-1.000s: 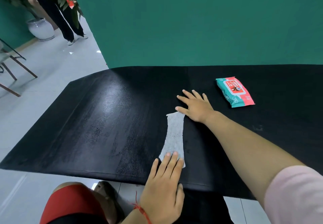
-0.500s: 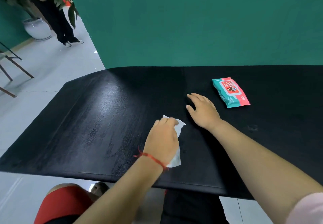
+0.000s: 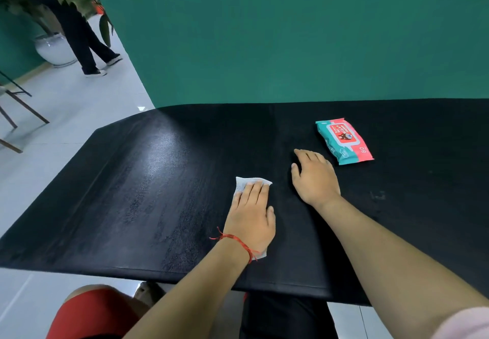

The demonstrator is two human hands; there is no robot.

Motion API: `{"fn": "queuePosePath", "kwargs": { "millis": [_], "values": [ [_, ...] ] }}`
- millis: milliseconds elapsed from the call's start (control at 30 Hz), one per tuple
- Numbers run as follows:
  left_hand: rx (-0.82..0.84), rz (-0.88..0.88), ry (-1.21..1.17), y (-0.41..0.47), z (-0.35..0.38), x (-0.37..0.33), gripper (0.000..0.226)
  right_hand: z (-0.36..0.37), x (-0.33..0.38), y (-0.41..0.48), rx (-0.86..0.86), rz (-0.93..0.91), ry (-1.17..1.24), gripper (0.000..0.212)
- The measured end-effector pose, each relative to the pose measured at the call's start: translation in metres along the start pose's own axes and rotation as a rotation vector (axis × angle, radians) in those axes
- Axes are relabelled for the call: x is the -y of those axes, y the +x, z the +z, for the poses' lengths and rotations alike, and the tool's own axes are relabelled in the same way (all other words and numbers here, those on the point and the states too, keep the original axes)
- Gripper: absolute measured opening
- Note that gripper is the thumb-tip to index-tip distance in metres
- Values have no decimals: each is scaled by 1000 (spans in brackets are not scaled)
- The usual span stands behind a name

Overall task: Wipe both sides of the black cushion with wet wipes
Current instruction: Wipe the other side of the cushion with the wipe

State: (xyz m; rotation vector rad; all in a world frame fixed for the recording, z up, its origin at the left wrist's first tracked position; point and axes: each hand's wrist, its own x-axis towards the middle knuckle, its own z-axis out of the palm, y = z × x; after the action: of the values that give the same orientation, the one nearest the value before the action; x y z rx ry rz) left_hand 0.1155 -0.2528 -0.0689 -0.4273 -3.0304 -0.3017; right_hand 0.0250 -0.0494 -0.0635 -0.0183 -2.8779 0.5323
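The black cushion (image 3: 148, 193) lies flat and wide before me, its left half streaked with wet sheen. A white wet wipe (image 3: 250, 183) lies on it near the middle. My left hand (image 3: 251, 217) presses flat on the wipe, fingers together and pointing away; a red string circles the wrist. Only the wipe's far edge and a near corner show around the hand. My right hand (image 3: 315, 177) rests palm down on the bare cushion just right of the wipe, holding nothing. A teal and red wet wipes pack (image 3: 344, 141) lies beyond my right hand.
A green wall (image 3: 291, 34) stands behind the cushion. At the far left a person's legs (image 3: 84, 45) stand by a white plant pot (image 3: 54, 49) on the pale floor. Chair legs (image 3: 18, 111) show at the left edge. My knees are under the cushion's near edge.
The wipe lay stretched long between both hands; my left hand slid forward over it, bunching it shorter. My right hand let go of its far end and shifted right onto the bare cushion.
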Motion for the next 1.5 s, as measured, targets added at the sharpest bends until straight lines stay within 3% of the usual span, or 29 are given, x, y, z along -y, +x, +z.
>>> {"fn": "queuePosePath", "kwargs": {
  "millis": [667, 833, 1000, 1200, 1400, 1500],
  "values": [
    [78, 3, -5, 45, 4, 1, 88, -1, 2, -2, 14, 12, -24, 50],
    [102, 11, 15, 79, 8, 6, 69, 2, 1, -1, -10, -1, -25, 47],
    [90, 5, 42, 96, 12, 7, 71, 4, 0, 0, -27, -2, -27, 46],
    [64, 6, -13, 61, 9, 2, 90, 1, 3, -1, -25, -1, -31, 45],
    [17, 19, -11, 14, 9, -2, 82, -1, 5, -3, 0, 7, -44, 49],
    [22, 18, -12, -7, 8, -6, 80, -1, 5, 0, 99, 32, -77, 57]
  ]
}}
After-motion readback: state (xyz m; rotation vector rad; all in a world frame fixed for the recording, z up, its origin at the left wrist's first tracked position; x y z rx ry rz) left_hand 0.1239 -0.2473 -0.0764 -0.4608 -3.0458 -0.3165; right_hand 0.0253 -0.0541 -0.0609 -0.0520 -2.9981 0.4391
